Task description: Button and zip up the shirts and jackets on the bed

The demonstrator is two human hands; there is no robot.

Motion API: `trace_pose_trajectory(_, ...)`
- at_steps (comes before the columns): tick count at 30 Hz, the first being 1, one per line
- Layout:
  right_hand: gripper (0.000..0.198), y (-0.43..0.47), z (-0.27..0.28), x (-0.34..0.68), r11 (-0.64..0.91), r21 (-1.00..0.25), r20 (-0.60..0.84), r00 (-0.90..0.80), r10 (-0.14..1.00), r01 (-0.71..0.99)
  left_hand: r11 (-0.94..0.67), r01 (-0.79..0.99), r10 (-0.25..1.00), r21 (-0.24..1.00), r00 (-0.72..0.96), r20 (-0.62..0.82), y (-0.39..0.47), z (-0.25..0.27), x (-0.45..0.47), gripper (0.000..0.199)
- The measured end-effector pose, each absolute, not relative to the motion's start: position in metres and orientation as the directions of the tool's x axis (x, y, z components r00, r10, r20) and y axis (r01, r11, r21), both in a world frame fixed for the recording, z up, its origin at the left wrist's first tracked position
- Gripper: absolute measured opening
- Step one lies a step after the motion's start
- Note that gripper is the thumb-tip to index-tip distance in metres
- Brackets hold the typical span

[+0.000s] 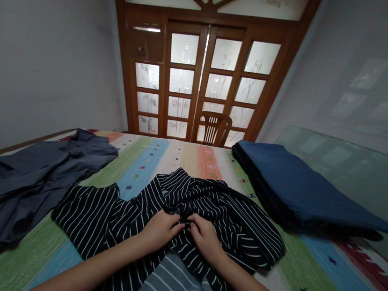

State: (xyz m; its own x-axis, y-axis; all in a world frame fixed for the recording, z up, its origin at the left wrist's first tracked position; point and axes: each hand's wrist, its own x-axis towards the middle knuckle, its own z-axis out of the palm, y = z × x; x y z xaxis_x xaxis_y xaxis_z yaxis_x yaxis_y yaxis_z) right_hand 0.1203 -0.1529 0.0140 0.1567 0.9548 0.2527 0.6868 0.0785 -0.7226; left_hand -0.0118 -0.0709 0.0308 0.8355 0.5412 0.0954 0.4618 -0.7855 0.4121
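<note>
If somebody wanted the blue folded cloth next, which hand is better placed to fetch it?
Probably the right hand: the blue folded cloth lies on that side, whereas the left hand would likely reach across. Both are at the striped shirt now.

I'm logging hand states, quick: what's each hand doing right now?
Left hand: closed, pinching the black striped shirt near its middle.
Right hand: closed, pinching the same shirt, close beside the left hand.
</note>
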Motion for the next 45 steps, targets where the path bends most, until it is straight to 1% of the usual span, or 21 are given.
trace_pose_trajectory(5,0.019,-0.153,0.017,0.120,0.099,-0.765,0.272,0.181,0.945,0.636,-0.732,0.473,0.562,0.491,0.826,0.041,-0.070,0.032,-0.013,0.019)
trace_pose_trajectory(9,0.018,-0.152,0.017,0.121,0.116,-0.805,0.244,0.146,0.959,0.582,-0.713,0.483,0.568,0.508,0.823,0.014,-0.069,0.031,-0.013,0.018)
trace_pose_trajectory(12,0.012,-0.150,0.015,0.124,0.112,-0.844,0.215,0.138,0.967,0.525,-0.696,0.442,0.542,0.566,0.840,0.011,-0.069,0.030,-0.014,0.017)
trace_pose_trajectory(16,0.008,-0.147,0.010,0.126,0.089,-0.869,0.193,0.167,0.967,0.487,-0.677,0.359,0.490,0.643,0.871,0.029,-0.070,0.031,-0.015,0.022)
trace_pose_trajectory(20,0.004,-0.146,0.009,0.124,0.080,-0.868,0.192,0.182,0.964,0.490,-0.639,0.349,0.502,0.685,0.865,0.028,-0.072,0.029,-0.014,0.033)
trace_pose_trajectory(26,0.004,-0.150,0.012,0.120,0.093,-0.817,0.234,0.179,0.956,0.569,-0.562,0.323,0.497,0.761,0.868,-0.002,-0.068,0.026,-0.012,0.033)
trace_pose_trajectory(33,0.007,-0.153,0.012,0.118,0.124,-0.749,0.281,0.142,0.949,0.651,-0.460,0.233,0.368,0.857,0.928,-0.056,-0.064,0.030,-0.013,0.037)
trace_pose_trajectory(37,0.008,-0.154,0.010,0.117,0.128,-0.706,0.293,0.123,0.948,0.697,-0.431,0.190,0.309,0.882,0.950,-0.053,-0.060,0.030,-0.014,0.037)
trace_pose_trajectory(45,0.013,-0.160,0.010,0.112,0.161,-0.550,0.377,0.072,0.923,0.820,-0.360,0.207,0.234,0.910,0.964,-0.127,-0.059,0.036,-0.017,0.038)
